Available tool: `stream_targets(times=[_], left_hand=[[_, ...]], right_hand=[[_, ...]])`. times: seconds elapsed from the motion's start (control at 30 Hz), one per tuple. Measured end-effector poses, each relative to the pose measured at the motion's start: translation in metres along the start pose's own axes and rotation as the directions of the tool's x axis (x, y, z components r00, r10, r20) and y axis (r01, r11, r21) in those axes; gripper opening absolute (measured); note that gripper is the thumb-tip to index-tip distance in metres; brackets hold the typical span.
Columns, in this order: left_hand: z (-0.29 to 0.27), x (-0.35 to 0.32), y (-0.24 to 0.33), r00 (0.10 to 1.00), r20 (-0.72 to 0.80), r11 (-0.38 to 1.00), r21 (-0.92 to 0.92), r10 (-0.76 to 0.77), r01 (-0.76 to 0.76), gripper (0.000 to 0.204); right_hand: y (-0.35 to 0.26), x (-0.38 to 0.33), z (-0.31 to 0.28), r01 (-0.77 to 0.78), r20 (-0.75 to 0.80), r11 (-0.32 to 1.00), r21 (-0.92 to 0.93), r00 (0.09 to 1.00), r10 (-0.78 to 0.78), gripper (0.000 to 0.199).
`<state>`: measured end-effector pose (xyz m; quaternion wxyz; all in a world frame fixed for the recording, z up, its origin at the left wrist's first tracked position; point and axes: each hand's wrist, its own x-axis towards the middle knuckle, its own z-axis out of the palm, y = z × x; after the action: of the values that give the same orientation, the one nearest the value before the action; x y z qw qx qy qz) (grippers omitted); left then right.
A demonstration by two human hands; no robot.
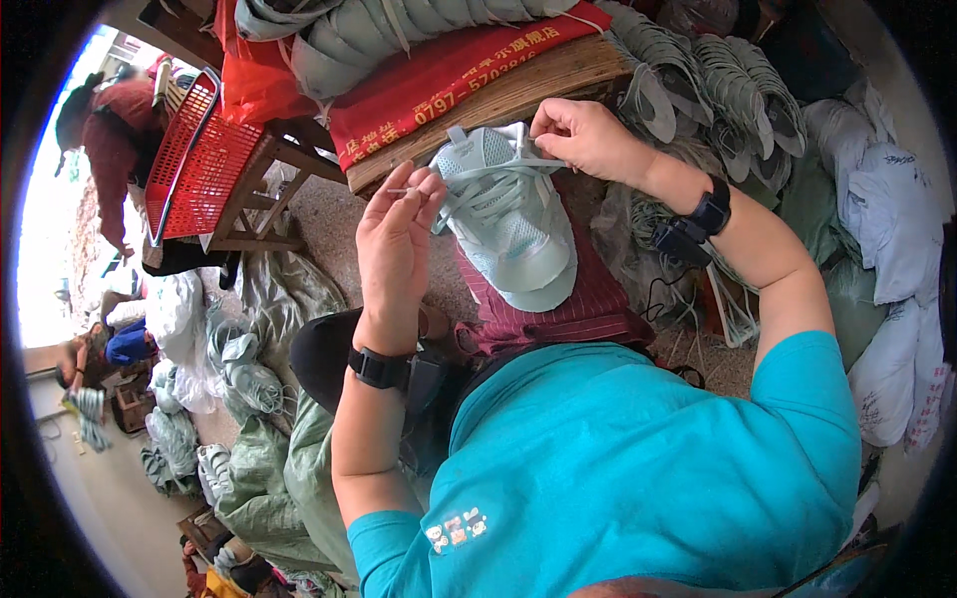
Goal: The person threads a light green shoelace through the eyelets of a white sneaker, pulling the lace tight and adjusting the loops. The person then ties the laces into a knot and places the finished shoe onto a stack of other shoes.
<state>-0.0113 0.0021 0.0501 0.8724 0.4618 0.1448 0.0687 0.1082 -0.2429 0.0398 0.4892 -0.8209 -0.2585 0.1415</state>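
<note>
A pale mint shoe upper [518, 254] lies over my lap, its toe pointing toward me and its tongue toward the bench. A flat shoelace [488, 197] of the same colour criss-crosses its front. My left hand [397, 239] is raised at the upper's left side, thumb and fingers pinching a thin pale lace end. On the other side, by the collar, my right hand [598, 145] pinches a stretch of the lace close to the eyelets. Under the upper is a dark red striped cloth [598, 299].
Ahead stands a wooden bench [588, 75] with a red printed cloth [449, 80] and nested uppers [369, 50]. More stacked uppers [738, 100] hang at the right, near white sacks [892, 219]. A red basket [204, 159] and green sacks [264, 478] are at left; other people [115, 149] are beyond.
</note>
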Motion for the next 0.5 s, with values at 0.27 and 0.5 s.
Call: stream_targets(times=[0.27, 0.5], left_hand=[[-0.028, -0.004, 0.002, 0.983, 0.185, 1.0, 0.025, -0.012, 0.007, 0.036], [-0.073, 0.003, 0.025, 0.984, 0.035, 0.897, 0.406, 0.176, -0.175, 0.036]], right_hand=[[-0.026, 0.005, 0.007, 0.221, 0.034, 0.783, -0.582, 0.968, -0.248, 0.012], [-0.019, 0.02, -0.007, 0.369, 0.203, 0.829, -0.42, 0.929, -0.31, 0.025]])
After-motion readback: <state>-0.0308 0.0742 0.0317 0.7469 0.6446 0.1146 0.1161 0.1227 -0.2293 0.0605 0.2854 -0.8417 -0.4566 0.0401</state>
